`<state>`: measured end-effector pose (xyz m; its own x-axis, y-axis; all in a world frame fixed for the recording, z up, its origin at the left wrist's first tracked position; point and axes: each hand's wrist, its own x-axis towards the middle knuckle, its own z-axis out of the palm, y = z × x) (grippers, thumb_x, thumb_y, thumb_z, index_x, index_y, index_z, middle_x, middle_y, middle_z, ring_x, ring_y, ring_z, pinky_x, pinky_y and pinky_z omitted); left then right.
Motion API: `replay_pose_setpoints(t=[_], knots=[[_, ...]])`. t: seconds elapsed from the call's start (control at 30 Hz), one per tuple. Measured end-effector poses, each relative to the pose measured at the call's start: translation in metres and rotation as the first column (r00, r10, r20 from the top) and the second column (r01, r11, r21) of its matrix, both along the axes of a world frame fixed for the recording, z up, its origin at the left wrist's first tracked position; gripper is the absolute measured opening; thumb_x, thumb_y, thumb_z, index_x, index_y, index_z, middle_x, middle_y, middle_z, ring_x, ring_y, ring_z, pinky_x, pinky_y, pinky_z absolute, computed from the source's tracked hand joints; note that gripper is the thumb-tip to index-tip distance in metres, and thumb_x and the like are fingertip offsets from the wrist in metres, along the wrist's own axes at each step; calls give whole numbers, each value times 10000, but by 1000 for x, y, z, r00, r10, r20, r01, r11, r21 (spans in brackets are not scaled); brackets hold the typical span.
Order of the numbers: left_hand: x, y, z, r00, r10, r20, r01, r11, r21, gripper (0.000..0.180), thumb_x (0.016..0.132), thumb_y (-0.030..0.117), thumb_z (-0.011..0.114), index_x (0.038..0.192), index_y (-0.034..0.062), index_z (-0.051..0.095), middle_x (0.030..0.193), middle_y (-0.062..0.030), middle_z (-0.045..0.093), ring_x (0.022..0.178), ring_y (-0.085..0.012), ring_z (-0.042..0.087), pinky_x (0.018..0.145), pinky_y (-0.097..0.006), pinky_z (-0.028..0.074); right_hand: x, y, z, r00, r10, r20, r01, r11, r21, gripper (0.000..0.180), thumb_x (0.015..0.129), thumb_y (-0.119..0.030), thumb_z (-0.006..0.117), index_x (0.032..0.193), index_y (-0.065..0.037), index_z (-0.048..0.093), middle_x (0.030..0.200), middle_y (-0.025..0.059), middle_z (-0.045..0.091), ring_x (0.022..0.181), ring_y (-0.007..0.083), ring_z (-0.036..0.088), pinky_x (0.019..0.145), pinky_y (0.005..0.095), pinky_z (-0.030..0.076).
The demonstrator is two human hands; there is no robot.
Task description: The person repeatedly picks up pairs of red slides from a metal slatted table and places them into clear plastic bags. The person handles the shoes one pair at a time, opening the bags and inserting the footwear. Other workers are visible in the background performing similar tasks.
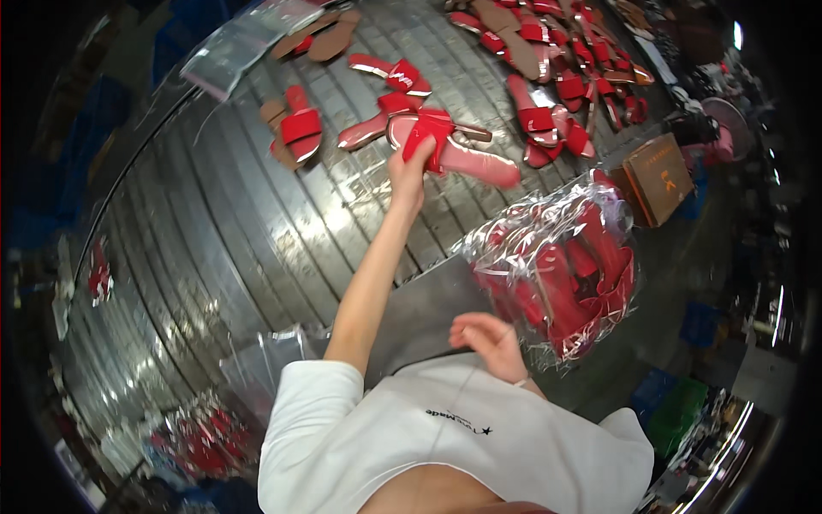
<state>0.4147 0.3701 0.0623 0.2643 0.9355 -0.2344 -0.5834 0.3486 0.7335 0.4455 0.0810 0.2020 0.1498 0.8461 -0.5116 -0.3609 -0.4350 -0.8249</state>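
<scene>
My left hand [409, 176] reaches forward over the slatted metal surface, its fingers closed round the strap part of a red slide sandal [479, 163] with a pale shiny rim. Just beyond that hand, another red sandal [364, 131] touches or overlaps the held one, and a further sandal [402, 75] lies behind. Close to my body, my right hand [490, 343] hovers with loosely curved fingers, the thumb apart and nothing visible in it. Nearest to it is a clear plastic bag [556, 265] packed with red sandals.
Red and tan sandals [300, 128] lie to the left, with clear plastic sleeves [244, 51] behind them. A large heap of red sandals [574, 68] covers the far right. A brown carton [655, 178] stands at the right edge. More bagged red items [205, 441] sit lower left.
</scene>
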Motion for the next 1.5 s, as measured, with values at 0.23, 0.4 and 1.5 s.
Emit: replay_pose_setpoints(t=[0.23, 0.4, 1.5], knots=[[-188, -164, 93, 968, 192, 164, -225, 951, 214, 417, 624, 51, 694, 1021, -8, 582, 950, -98, 649, 835, -195, 645, 831, -322, 517, -31, 32, -5, 798, -452, 398, 127, 772, 623, 398, 817, 24, 585, 1176, 17, 414, 1027, 98, 473, 922, 166, 462, 862, 306, 384], [-222, -250, 106, 805, 221, 551, -252, 967, -20, 481, 675, 148, 640, 1110, -6, 504, 1043, -98, 603, 954, -232, 605, 1018, -442, 387, -74, 41, -86, 927, 257, 273, -338, 888, 312, 821, 730, -66, 720, 1406, -58, 253, 1380, 132, 383, 1236, 225, 399, 1014, 382, 327], [-387, -358, -2, 325, 404, -855, 5, 903, 429, 139, 911, 115, 465, 990, 12, 513, 1086, -143, 624, 1053, -318, 558, 868, -404, 440, -158, -45, -150, 346, 789, 508, -876, 466, -126, 575, 681, -477, 718, 1067, -77, 571, 941, 172, 651, 888, 316, 635, 770, 374, 474]])
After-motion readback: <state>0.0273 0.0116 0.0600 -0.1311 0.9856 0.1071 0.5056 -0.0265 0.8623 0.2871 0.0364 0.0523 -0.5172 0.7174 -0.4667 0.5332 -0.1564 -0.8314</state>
